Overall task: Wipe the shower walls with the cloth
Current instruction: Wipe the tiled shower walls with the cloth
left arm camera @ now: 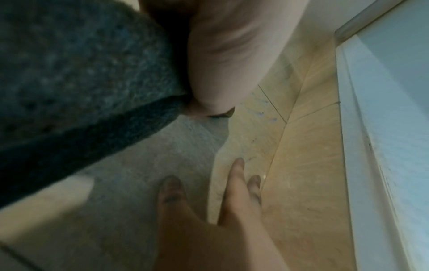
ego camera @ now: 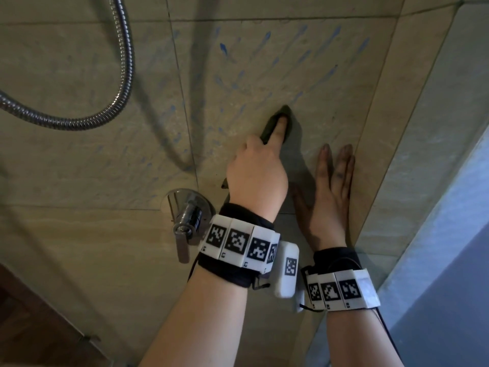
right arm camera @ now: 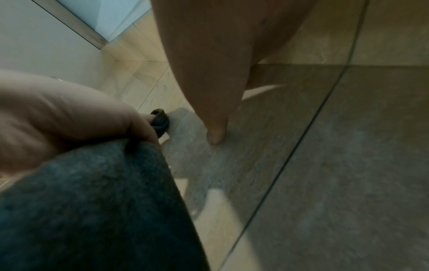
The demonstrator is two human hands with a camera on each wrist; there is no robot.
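- One cloth point(ego camera: 270, 129), dark grey and nubbly, lies bunched against the tiled shower wall point(ego camera: 304, 64) above the chrome valve handle point(ego camera: 186, 221).
- The left hand point(ego camera: 256, 176) grips it, fingers curled round the fabric, one finger stretched out along the top and pressing it to the tile.
- The right hand point(ego camera: 330, 197) lies flat just beside it, fingers straight and holding nothing.
- Blue streaks (too many to count) fleck the matt beige stone.
- One ribbed metal shower hose point(ego camera: 124, 75) loops at left.
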